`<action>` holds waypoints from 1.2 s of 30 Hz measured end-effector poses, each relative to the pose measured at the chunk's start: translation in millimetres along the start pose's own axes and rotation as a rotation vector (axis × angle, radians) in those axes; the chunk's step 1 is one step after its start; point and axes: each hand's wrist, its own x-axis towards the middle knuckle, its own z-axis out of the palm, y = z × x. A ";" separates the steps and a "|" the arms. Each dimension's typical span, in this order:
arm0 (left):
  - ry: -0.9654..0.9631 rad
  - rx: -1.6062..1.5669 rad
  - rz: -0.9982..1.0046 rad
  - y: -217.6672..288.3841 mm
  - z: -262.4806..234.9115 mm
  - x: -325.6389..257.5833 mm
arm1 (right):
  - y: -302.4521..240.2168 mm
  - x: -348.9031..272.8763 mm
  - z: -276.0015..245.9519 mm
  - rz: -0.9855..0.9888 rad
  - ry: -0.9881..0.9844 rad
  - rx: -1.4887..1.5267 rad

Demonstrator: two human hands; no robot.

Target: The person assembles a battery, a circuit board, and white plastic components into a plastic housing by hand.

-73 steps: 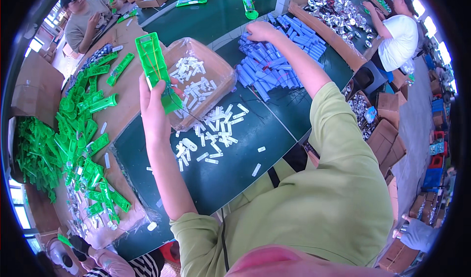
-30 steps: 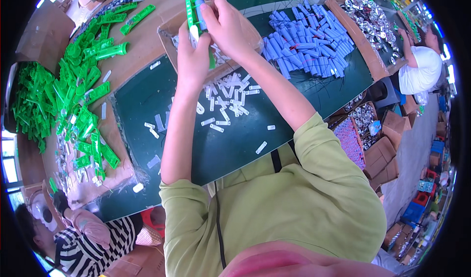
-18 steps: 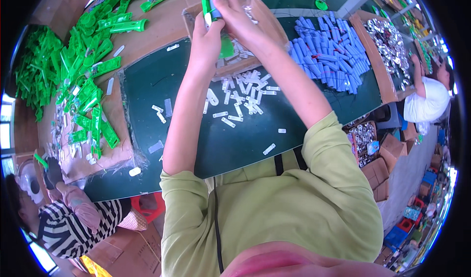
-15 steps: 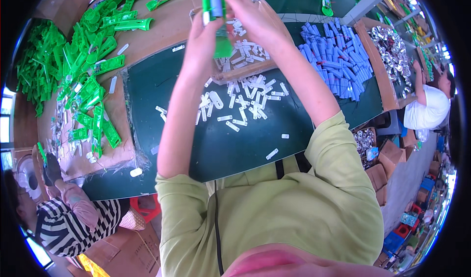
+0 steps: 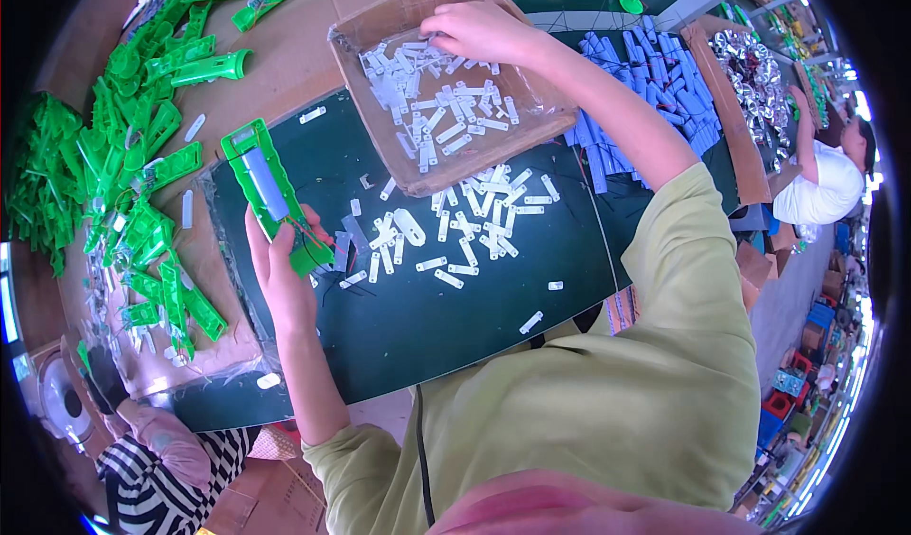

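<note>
My left hand [image 5: 285, 274] is closed around the lower end of a green plastic housing [image 5: 234, 146], held tilted above the table's left part. Inside the housing lies a blue cylindrical battery [image 5: 263, 182], with thin red and dark wires near my fingers. My right hand [image 5: 479, 32] reaches over a shallow cardboard box [image 5: 536, 108], its fingers bent together at the far side of a heap of small white plastic strips [image 5: 403, 80]. Whatever those fingertips pinch is hidden. More loose white strips [image 5: 465, 227] are scattered on the dark green table between the box and me.
Green housings [image 5: 152, 146] are piled on cardboard at the left. Blue batteries [image 5: 655, 84] lie heaped right of the box, and shiny metal parts [image 5: 750, 80] fill a carton beyond. One person in stripes [image 5: 180, 469] sits at left; another in white [image 5: 816, 189] works at right.
My left hand has brought the green housing down and to the left, away from the box. My right hand has left the housing and now reaches into the box, which sits farther left in view.
</note>
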 end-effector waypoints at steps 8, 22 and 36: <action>-0.107 0.101 0.006 -13.9 -4.9 -2.5 | -34.2 -12.6 -35.1 -0.030 0.036 0.155; -0.117 0.122 -0.060 -24.6 -2.4 -3.3 | -73.9 -41.1 -23.6 -0.039 -0.231 0.043; -0.126 0.120 -0.086 -29.0 -3.1 -2.6 | -88.2 -20.9 -16.7 -0.560 -0.283 0.106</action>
